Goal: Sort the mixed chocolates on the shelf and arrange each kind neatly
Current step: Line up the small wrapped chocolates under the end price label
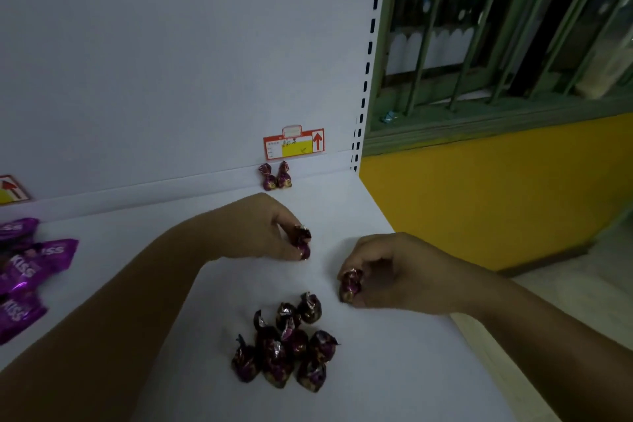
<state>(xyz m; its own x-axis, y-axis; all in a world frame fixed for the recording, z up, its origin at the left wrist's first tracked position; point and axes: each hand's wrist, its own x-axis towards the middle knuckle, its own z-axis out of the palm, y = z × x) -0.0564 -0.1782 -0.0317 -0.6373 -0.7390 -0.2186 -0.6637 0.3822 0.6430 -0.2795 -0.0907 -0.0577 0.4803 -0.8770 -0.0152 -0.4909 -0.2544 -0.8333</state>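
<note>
**A:** Chocolates (291, 346) in dark twisted foil lie in a loose heap at lower centre of the white shelf (394, 370). A standing pair (275, 176) leans on the back wall (171, 79) under the price tag (294, 144).

**B:** And the hands?

**A:** The left hand (263, 226), mid-frame, has its fingers clamped on one foil piece (303, 241). The right hand (387, 271), just right of it, pinches a second piece (350, 284). Whether either piece touches the shelf I cannot tell.

**B:** How will they handle?

**A:** Light and small, I judge, with crinkly foil that may slip. The twisted top looks the best place to pinch, and a gentle squeeze should spare the inside.

**B:** Anything unclear?

**A:** The purple Kiss packets (24, 271) at the left edge are cut off. The tag's print is too small to read, and the heap is hard to count in the dim light.
</note>
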